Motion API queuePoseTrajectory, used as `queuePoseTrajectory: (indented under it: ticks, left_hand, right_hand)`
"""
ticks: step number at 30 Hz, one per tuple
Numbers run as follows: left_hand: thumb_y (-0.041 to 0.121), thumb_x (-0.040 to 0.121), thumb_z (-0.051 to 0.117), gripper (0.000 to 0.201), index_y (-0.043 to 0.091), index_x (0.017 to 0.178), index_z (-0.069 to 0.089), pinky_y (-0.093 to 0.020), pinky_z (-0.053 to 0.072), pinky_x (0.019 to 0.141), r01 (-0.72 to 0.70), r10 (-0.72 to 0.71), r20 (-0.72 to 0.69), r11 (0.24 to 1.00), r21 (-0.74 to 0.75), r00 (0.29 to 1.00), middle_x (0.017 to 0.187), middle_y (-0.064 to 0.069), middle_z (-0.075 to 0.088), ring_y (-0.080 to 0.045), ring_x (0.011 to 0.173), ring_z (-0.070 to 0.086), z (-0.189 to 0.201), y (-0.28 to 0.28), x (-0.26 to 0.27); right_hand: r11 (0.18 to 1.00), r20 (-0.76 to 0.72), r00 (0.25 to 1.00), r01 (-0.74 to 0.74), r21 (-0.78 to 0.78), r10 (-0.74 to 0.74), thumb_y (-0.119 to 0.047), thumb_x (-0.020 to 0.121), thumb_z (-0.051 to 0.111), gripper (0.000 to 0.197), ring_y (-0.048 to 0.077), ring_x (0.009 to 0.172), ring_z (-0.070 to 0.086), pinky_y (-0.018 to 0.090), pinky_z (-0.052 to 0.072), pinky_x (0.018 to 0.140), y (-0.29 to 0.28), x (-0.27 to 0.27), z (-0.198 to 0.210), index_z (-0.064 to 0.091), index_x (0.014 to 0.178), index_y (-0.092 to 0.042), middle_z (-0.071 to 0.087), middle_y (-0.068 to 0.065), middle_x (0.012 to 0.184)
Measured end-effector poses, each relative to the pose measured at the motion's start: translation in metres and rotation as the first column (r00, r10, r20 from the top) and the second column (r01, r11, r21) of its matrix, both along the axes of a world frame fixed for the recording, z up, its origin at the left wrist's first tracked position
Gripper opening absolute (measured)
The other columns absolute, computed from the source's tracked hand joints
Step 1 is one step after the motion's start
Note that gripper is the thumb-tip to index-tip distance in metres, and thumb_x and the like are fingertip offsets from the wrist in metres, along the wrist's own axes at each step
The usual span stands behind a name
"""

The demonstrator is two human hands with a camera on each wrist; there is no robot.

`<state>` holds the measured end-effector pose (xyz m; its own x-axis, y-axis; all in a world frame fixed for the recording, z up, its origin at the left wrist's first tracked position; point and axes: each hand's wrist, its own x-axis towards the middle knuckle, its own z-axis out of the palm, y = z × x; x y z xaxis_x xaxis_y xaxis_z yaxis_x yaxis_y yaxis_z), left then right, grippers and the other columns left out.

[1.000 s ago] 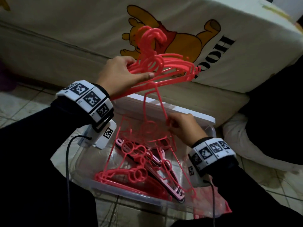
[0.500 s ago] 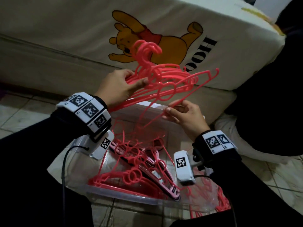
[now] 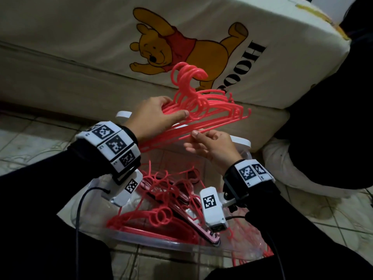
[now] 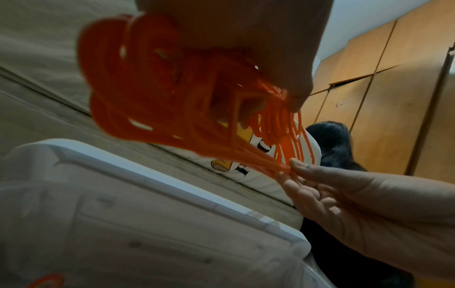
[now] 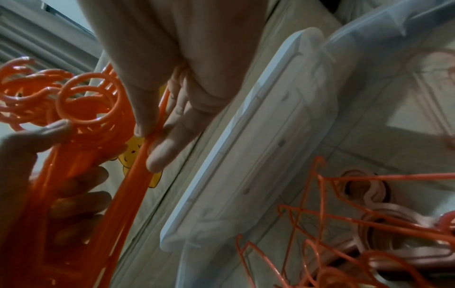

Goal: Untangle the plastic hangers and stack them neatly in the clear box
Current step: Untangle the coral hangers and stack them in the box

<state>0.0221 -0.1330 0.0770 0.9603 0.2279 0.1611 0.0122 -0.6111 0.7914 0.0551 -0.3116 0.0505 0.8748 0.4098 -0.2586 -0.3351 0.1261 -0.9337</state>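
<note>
Right hand [image 3: 214, 146] now pinches hanger bundle [image 3: 203, 110] bars; left hand [image 3: 155, 118] grips it.

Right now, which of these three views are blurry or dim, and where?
Head view: dim, sleeves nearly black, but the held hangers look sharp. Left wrist view: hanger hooks are blurred close up. Right wrist view: left hand soft, clear box hazy.

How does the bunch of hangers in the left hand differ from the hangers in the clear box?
The held bunch is aligned, hooks together; the hangers in the box lie crossed and tangled. The bunch is up in the left hand, with the right hand pinching its lower bars; the box hangers rest untouched in the clear box. Both are thin red-pink plastic.
</note>
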Motion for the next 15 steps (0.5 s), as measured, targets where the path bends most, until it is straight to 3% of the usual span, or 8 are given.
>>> queuePoseTrajectory:
  ticks: [4, 7, 9, 11, 13, 15]
  left_hand:
    - [0.052, 0.081, 0.059, 0.025, 0.03, 0.092, 0.062, -0.014, 0.035, 0.059, -0.029, 0.028, 0.008, 0.997, 0.074, 1.0, 0.081, 0.015, 0.062, 0.0, 0.074, 0.057, 0.001, -0.002, -0.001]
    - [0.059, 0.074, 0.059, 0.031, 0.029, 0.084, 0.061, -0.018, 0.037, 0.057, -0.04, 0.042, -0.018, 0.995, 0.094, 0.999, 0.075, 0.017, 0.062, 0.006, 0.071, 0.055, 0.002, -0.002, -0.003]
    - [0.064, 0.07, 0.062, 0.037, 0.028, 0.08, 0.062, -0.024, 0.043, 0.06, -0.034, 0.036, -0.027, 0.996, 0.077, 0.999, 0.074, 0.012, 0.065, -0.001, 0.072, 0.059, 0.002, 0.0, -0.003]
    - [0.066, 0.069, 0.066, 0.036, 0.031, 0.076, 0.061, -0.023, 0.043, 0.059, -0.027, 0.029, -0.023, 0.997, 0.079, 0.999, 0.073, 0.014, 0.064, 0.0, 0.07, 0.059, 0.003, 0.002, -0.004]
    - [0.066, 0.068, 0.067, 0.034, 0.034, 0.072, 0.059, -0.022, 0.042, 0.059, -0.024, 0.027, -0.025, 0.996, 0.089, 0.999, 0.072, 0.016, 0.063, 0.003, 0.071, 0.058, 0.003, 0.003, -0.004]
    - [0.066, 0.067, 0.069, 0.035, 0.032, 0.073, 0.062, -0.024, 0.047, 0.062, -0.019, 0.023, -0.04, 0.996, 0.088, 0.999, 0.073, 0.013, 0.065, 0.0, 0.072, 0.06, 0.003, 0.005, -0.002]
  right_hand:
    - [0.977, 0.016, 0.987, -0.154, -0.15, 0.158, -0.013, 0.093, 0.056, 0.018, 0.018, 0.056, 0.068, 0.025, 0.057, 0.053, 0.001, 0.001, -0.004, 0.057, 0.082, 0.001, 0.067, 0.012, 0.068]
    - [0.872, 0.082, 0.958, -0.212, -0.44, 0.275, -0.012, 0.093, 0.057, 0.017, 0.017, 0.051, 0.061, 0.026, 0.053, 0.051, -0.012, 0.012, -0.014, 0.058, 0.078, -0.004, 0.059, 0.01, 0.063]
    - [0.678, 0.133, 0.921, -0.166, -0.716, 0.365, -0.008, 0.091, 0.058, 0.018, 0.023, 0.057, 0.06, 0.037, 0.056, 0.063, -0.029, 0.025, -0.025, 0.06, 0.073, -0.007, 0.061, 0.013, 0.066]
    - [0.416, 0.117, 0.882, -0.096, -0.904, 0.457, -0.006, 0.089, 0.057, 0.013, 0.033, 0.074, 0.066, 0.046, 0.056, 0.077, -0.044, 0.037, -0.041, 0.066, 0.081, -0.001, 0.068, 0.021, 0.08]
    - [0.167, 0.004, 0.849, -0.099, -0.981, 0.529, -0.004, 0.089, 0.054, 0.019, 0.038, 0.094, 0.065, 0.047, 0.052, 0.087, -0.054, 0.041, -0.061, 0.066, 0.1, 0.005, 0.067, 0.026, 0.098]
    - [-0.014, -0.078, 0.804, -0.086, -0.996, 0.589, -0.006, 0.087, 0.054, 0.023, 0.037, 0.1, 0.064, 0.043, 0.052, 0.088, -0.058, 0.036, -0.083, 0.065, 0.106, 0.002, 0.067, 0.023, 0.105]
